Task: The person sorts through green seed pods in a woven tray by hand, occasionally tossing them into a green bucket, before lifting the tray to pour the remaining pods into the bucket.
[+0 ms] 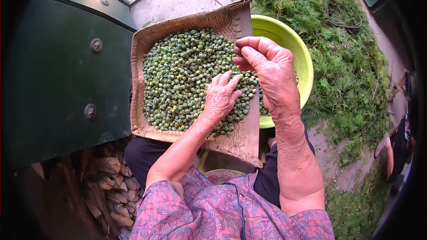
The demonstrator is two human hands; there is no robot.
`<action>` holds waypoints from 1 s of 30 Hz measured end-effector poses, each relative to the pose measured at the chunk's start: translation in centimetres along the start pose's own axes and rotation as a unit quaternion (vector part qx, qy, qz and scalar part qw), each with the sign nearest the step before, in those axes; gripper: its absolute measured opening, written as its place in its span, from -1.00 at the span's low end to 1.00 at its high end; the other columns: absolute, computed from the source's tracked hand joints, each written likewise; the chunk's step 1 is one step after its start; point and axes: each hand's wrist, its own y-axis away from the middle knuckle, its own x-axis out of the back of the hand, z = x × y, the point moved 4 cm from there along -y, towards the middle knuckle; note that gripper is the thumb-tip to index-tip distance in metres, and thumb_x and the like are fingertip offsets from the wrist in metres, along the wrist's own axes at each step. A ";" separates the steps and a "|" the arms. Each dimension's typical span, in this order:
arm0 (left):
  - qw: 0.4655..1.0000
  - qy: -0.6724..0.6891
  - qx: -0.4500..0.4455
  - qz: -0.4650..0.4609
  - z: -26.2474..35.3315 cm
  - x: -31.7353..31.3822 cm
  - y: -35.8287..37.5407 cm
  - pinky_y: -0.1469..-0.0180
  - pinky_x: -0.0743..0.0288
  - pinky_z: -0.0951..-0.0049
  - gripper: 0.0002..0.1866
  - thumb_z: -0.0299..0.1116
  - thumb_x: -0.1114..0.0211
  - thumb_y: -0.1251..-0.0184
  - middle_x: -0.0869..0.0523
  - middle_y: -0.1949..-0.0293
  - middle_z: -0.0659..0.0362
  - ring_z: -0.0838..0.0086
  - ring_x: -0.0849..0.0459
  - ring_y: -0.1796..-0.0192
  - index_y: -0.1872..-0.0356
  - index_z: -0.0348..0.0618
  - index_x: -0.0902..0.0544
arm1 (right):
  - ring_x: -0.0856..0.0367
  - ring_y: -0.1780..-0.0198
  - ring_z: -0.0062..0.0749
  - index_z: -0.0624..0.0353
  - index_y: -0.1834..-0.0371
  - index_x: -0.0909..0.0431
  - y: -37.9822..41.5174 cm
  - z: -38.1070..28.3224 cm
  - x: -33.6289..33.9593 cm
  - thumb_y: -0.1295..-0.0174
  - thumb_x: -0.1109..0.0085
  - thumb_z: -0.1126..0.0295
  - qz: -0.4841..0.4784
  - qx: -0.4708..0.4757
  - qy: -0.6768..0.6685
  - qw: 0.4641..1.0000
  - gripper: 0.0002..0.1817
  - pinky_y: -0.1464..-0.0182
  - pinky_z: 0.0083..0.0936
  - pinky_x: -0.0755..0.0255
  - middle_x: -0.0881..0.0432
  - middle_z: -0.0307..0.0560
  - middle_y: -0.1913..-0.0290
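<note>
A woven winnowing basket (137, 93) rests across my lap, heaped with small knobbly green cones (178, 80). My left hand (221, 94) lies on the cones with its fingers spread. Above the basket's right edge, my right hand (269, 60) is raised, thumb and fingertips pinched together. Whatever is in that pinch, if anything, is too small to make out. Partly beneath the flat board edge (254, 124) of the basket stands a yellow-green basin (304, 62), with more green cones showing inside it.
Cut green branches (347, 62) are piled on the ground at the right. A dark green metal door (58, 80) with round studs stands close on the left. Split firewood (118, 191) is stacked below it. A patterned round surface (222, 175) shows between my knees.
</note>
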 end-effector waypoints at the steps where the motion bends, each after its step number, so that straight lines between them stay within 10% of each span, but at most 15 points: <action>1: 0.998 0.050 -0.027 0.011 0.2 0.4 0.0 -0.19 -0.32 0.11 -0.50 -0.21 -0.31 -0.16 -0.39 -0.24 -0.03 0.10 -0.41 -0.22 -0.16 -0.01 -0.50 | -0.64 0.31 -0.55 0.33 0.13 -0.59 0.0 0.0 0.0 -0.27 -0.07 0.51 0.000 -0.001 0.000 1.000 -0.82 0.22 -0.63 -0.54 -0.66 -0.11 0.24; 9: 0.949 -0.056 0.160 0.267 -7.8 4.6 -6.9 0.07 -0.42 0.23 -0.86 -0.31 -0.34 -0.06 -0.59 0.30 0.07 0.21 -0.56 0.16 0.38 -0.12 -0.69 | -0.63 0.29 -0.56 0.33 0.13 -0.59 0.3 -0.3 0.1 -0.27 -0.08 0.52 -0.003 0.002 -0.001 1.000 -0.82 0.19 -0.64 -0.54 -0.66 -0.12 0.25; 23: 0.938 -0.208 0.159 0.225 -9.8 3.0 -11.4 0.10 -0.39 0.20 -0.88 -0.24 -0.36 0.07 -0.58 0.34 0.18 0.28 -0.55 0.12 0.45 0.11 -0.73 | -0.58 0.38 -0.64 0.35 0.22 -0.62 0.4 0.1 -0.1 -0.22 -0.11 0.54 0.014 0.020 -0.031 0.999 -0.86 0.30 -0.71 -0.49 -0.62 -0.21 0.35; 30: 0.952 0.008 0.174 0.252 -10.0 4.0 -9.1 0.07 -0.44 0.33 -0.85 -0.26 -0.37 0.00 -0.62 0.32 0.11 0.28 -0.58 0.16 0.41 -0.03 -0.75 | -0.58 0.38 -0.65 0.32 0.21 -0.63 0.2 0.0 0.1 -0.22 -0.11 0.54 0.021 0.004 -0.014 1.000 -0.85 0.30 -0.72 -0.48 -0.63 -0.23 0.37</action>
